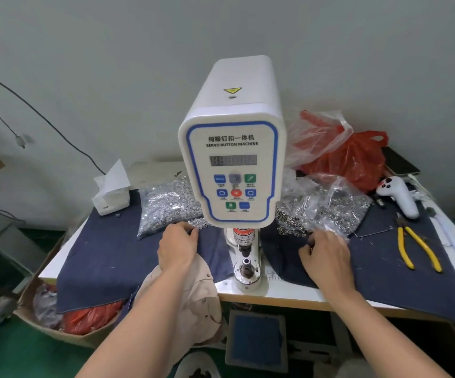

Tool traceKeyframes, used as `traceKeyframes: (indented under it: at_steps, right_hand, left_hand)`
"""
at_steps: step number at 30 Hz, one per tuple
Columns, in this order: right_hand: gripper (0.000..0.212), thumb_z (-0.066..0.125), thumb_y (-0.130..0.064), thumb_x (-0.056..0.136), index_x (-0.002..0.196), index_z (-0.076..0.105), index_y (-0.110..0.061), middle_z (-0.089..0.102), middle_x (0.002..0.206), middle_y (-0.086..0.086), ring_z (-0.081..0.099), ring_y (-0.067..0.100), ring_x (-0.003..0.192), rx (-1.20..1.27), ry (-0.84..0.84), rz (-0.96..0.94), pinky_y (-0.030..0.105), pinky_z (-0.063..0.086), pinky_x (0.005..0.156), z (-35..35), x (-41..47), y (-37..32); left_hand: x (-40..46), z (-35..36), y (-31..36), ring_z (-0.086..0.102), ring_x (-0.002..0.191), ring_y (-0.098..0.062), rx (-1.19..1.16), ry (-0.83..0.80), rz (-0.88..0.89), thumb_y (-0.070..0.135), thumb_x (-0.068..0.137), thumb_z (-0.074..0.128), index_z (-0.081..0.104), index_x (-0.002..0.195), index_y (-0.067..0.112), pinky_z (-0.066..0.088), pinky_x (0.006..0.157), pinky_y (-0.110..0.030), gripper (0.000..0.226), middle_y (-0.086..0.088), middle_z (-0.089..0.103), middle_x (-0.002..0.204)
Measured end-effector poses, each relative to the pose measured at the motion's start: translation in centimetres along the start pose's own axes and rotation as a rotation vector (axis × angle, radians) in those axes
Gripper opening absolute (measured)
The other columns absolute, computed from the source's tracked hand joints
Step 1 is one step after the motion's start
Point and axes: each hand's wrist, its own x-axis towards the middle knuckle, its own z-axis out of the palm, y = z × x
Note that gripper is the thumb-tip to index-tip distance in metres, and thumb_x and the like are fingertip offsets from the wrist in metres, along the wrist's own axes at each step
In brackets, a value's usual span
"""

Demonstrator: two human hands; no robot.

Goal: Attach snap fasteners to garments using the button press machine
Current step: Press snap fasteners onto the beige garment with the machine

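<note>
Two hands reach past the white button press machine standing mid-counter. Your left hand has curled fingertips at a loose pile of shiny snap fasteners; a beige garment hangs off the edge beneath your wrist. Your right hand is curled at crinkled clear plastic bags of metal rings — grasp unclear. Dark blue cloth covers the surface.

Glossy plastic machine; matt blue cloth.

Left hand fingertips hidden in fasteners.
</note>
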Motion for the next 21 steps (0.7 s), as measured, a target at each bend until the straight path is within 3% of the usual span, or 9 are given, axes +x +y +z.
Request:
traceKeyframes:
  at_steps: [2, 10, 13, 16, 21]
  right_hand:
    - [0.003, 0.066, -0.011, 0.087, 0.086, 0.064, -0.009, 0.063, 0.089, 0.011, 0.055, 0.038, 0.098, 0.0, 0.004, -0.006, 0.049, 0.043, 0.088, 0.1, -0.2, 0.0]
    - [0.009, 0.059, -0.018, 0.101, 0.094, 0.062, -0.013, 0.066, 0.094, 0.006, 0.056, 0.034, 0.103, 0.132, 0.058, 0.019, 0.048, 0.044, 0.09, 0.3, 0.1, 0.4]
    - [0.007, 0.06, -0.01, 0.1, 0.093, 0.06, -0.012, 0.064, 0.085, 0.005, 0.057, 0.036, 0.097, 0.204, 0.113, 0.031, 0.044, 0.043, 0.079, 0.3, 0.0, 0.6]
    - [0.002, 0.065, -0.008, 0.096, 0.095, 0.065, -0.01, 0.069, 0.087, 0.006, 0.059, 0.034, 0.096, 0.256, 0.131, 0.02, 0.043, 0.046, 0.079, 0.3, 0.1, 0.8]
    - [0.007, 0.071, -0.007, 0.091, 0.096, 0.071, -0.013, 0.073, 0.086, 0.005, 0.065, 0.035, 0.09, 0.326, 0.153, 0.02, 0.043, 0.051, 0.077, 0.1, 0.0, 1.1]
  left_hand:
    - [0.0, 0.1, 0.0, 0.068, 0.099, -0.034, 0.005, 0.002, 0.004, 0.042, 0.098, 0.067, 0.078, 0.097, 0.035, 0.045, 0.077, -0.037, 0.013, 0.002, 0.075, 0.1]
    - [-0.1, 0.3, -0.3, 0.064, 0.097, -0.034, 0.003, 0.035, 0.035, 0.034, 0.1, 0.06, 0.062, 0.089, 0.034, 0.047, 0.079, -0.04, 0.01, -0.001, 0.072, 0.106]
    - [0.0, 0.4, -0.3, 0.066, 0.101, -0.035, 0.024, 0.028, 0.047, 0.039, 0.099, 0.063, 0.07, 0.103, 0.031, 0.049, 0.081, -0.04, 0.012, 0.0, 0.071, 0.112]
    - [0.1, 0.5, -0.4, 0.067, 0.106, -0.034, 0.05, 0.012, 0.07, 0.041, 0.1, 0.063, 0.076, 0.114, 0.036, 0.052, 0.086, -0.042, 0.02, 0.002, 0.069, 0.119]
    - [0.0, 0.6, -0.3, 0.066, 0.102, -0.033, 0.042, 0.032, 0.069, 0.039, 0.1, 0.064, 0.074, 0.108, 0.034, 0.047, 0.081, -0.039, 0.013, 0.002, 0.071, 0.115]
